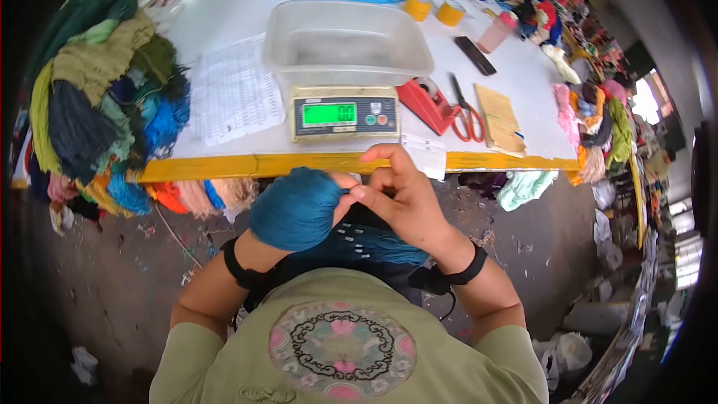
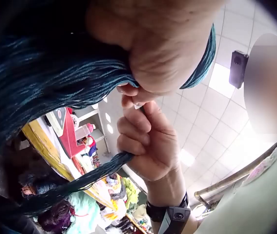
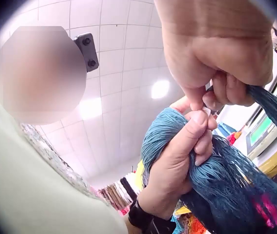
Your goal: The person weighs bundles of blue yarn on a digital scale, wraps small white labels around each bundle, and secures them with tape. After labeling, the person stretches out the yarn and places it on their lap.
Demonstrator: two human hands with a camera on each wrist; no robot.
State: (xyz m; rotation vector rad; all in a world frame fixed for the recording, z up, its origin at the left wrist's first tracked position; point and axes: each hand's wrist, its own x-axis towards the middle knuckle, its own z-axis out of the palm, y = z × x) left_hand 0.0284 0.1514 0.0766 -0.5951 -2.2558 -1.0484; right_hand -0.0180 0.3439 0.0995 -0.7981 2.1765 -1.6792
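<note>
Both hands closed on teal yarn, fingertips meeting.
The left hand (image 3: 170, 168) grips the yarn (image 1: 294, 209), draped over its back, seemingly to steady it; the right hand (image 1: 410, 206) pinches beside a small white piece (image 3: 206, 110), before the table (image 1: 262, 165) and scale (image 1: 344, 133).

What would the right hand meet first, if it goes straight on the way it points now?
Most likely the left hand, at its thumb tip; the blue yarn looped over that hand lies just beyond. Whether the right hand already touches it is unclear.
</note>
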